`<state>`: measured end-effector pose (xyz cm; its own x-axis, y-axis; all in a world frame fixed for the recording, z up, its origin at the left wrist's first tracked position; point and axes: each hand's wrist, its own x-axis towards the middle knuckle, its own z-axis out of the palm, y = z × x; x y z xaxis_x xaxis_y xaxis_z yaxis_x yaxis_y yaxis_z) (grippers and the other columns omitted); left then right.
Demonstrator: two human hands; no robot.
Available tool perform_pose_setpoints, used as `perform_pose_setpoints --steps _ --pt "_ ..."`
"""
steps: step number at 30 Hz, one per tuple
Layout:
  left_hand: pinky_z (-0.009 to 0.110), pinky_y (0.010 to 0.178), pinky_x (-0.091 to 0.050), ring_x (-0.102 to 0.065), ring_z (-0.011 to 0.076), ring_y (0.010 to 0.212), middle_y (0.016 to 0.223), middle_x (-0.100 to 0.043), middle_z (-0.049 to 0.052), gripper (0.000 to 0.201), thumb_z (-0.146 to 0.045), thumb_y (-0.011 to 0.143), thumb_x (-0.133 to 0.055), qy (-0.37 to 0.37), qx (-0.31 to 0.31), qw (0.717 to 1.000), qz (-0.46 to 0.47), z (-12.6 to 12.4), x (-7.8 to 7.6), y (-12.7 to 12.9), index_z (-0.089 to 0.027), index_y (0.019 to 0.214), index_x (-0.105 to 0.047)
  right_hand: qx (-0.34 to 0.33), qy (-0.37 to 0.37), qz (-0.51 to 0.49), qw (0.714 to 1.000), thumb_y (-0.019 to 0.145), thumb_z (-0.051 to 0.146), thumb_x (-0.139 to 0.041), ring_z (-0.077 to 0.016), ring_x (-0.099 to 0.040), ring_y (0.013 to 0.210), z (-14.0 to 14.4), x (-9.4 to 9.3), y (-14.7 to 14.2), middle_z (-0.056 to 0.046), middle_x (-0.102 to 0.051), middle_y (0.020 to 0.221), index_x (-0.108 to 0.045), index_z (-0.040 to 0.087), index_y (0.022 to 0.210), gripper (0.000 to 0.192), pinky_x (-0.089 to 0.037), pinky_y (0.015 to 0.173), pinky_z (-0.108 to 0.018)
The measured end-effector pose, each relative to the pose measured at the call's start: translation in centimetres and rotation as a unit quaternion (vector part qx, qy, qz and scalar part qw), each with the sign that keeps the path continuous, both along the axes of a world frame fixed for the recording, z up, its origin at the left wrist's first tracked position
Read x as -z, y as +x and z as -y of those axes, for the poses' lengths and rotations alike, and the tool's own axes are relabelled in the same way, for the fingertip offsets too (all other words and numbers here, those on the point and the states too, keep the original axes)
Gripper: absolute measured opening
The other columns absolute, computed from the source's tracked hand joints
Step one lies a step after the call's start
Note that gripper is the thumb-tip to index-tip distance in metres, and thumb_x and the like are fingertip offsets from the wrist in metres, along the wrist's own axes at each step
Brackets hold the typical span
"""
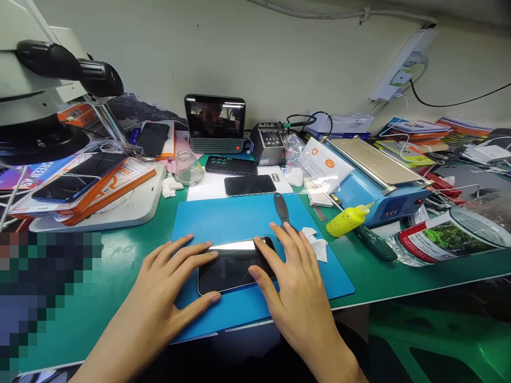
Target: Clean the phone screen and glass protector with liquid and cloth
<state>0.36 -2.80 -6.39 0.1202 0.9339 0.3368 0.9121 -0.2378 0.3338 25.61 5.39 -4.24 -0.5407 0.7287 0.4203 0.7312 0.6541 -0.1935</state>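
Observation:
A black smartphone point(229, 268) lies screen up on a blue work mat point(231, 218). My left hand point(171, 287) rests on the phone's left end, fingers spread over its top edge and thumb against its lower edge. My right hand point(293, 282) lies flat on the phone's right end, fingers spread and pressing on the glass. A black-handled tool point(281, 207) lies on the mat just beyond my right fingertips. Crumpled white wipes point(317, 242) sit right of that hand.
Two more phones point(249, 185) lie on white paper behind the mat. A yellow squeeze bottle point(347, 219), a blue heating machine point(379, 186) and a plastic bottle point(439, 236) crowd the right. A microscope point(48, 106) and boxed phones point(80, 183) fill the left. A small screen point(214, 123) stands at the back.

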Motion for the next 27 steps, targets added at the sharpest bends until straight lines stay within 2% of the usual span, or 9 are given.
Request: perform_pose_setpoints --steps 5,10,14,17,21,27 --pt "0.062 0.116 -0.042 -0.052 0.0382 0.148 0.151 -0.068 0.001 0.05 -0.053 0.099 -0.072 0.001 0.006 1.0 0.002 0.0 -0.1 0.0 -0.039 0.143 -0.056 -0.079 -0.029 0.015 0.996 0.109 0.056 -0.052 -0.0356 -0.043 0.158 0.2 -0.3 -0.4 -0.014 -0.053 0.165 -0.062 0.019 0.151 0.057 -0.041 0.128 -0.064" --pt "0.06 0.115 -0.042 -0.053 0.0382 0.147 0.151 -0.068 0.002 0.051 -0.053 0.099 -0.072 -0.003 0.008 1.0 -0.007 -0.1 -0.1 -0.1 -0.039 0.145 -0.055 -0.003 0.002 -0.021 1.0 0.112 0.044 -0.049 -0.0366 -0.044 0.157 0.1 -0.6 0.2 -0.013 -0.059 0.158 -0.074 0.024 0.136 0.04 -0.039 0.127 -0.069" --pt "0.06 0.115 -0.04 -0.052 0.0385 0.147 0.152 -0.067 0.001 0.052 -0.054 0.099 -0.071 0.0 0.013 1.0 -0.012 0.0 -0.1 -0.2 -0.039 0.146 -0.053 -0.042 -0.015 -0.009 0.999 0.111 0.047 -0.05 -0.0345 -0.047 0.155 0.0 -0.6 0.3 -0.014 -0.06 0.157 -0.07 0.021 0.142 0.045 -0.043 0.126 -0.063" --pt "0.061 0.115 -0.039 -0.051 0.0382 0.148 0.152 -0.067 0.001 0.053 -0.055 0.1 -0.07 0.001 0.013 1.0 -0.017 0.1 -0.1 -0.1 -0.039 0.146 -0.052 -0.052 -0.014 -0.015 0.998 0.112 0.042 -0.049 -0.0326 -0.048 0.154 -0.2 -0.6 0.0 -0.012 -0.062 0.155 -0.071 0.024 0.141 0.041 -0.041 0.128 -0.063" --pt "0.059 0.116 -0.038 -0.049 0.0366 0.149 0.153 -0.066 0.0 0.051 -0.054 0.101 -0.068 -0.012 0.005 1.0 -0.021 0.2 -0.1 0.0 -0.039 0.147 -0.052 0.0 0.023 -0.03 0.999 0.112 0.036 -0.051 -0.0332 -0.052 0.15 -0.3 -0.3 0.0 -0.011 -0.065 0.151 -0.075 0.026 0.136 0.035 -0.041 0.127 -0.061" --pt "0.058 0.116 -0.038 -0.048 0.0347 0.15 0.154 -0.065 -0.001 0.049 -0.054 0.102 -0.067 -0.01 0.006 1.0 -0.024 0.0 -0.3 0.0 -0.039 0.147 -0.051 0.048 0.051 -0.03 0.997 0.111 0.031 -0.051 -0.0347 -0.055 0.146 0.4 0.4 0.6 -0.014 -0.066 0.147 -0.075 0.021 0.134 0.035 -0.046 0.122 -0.059"
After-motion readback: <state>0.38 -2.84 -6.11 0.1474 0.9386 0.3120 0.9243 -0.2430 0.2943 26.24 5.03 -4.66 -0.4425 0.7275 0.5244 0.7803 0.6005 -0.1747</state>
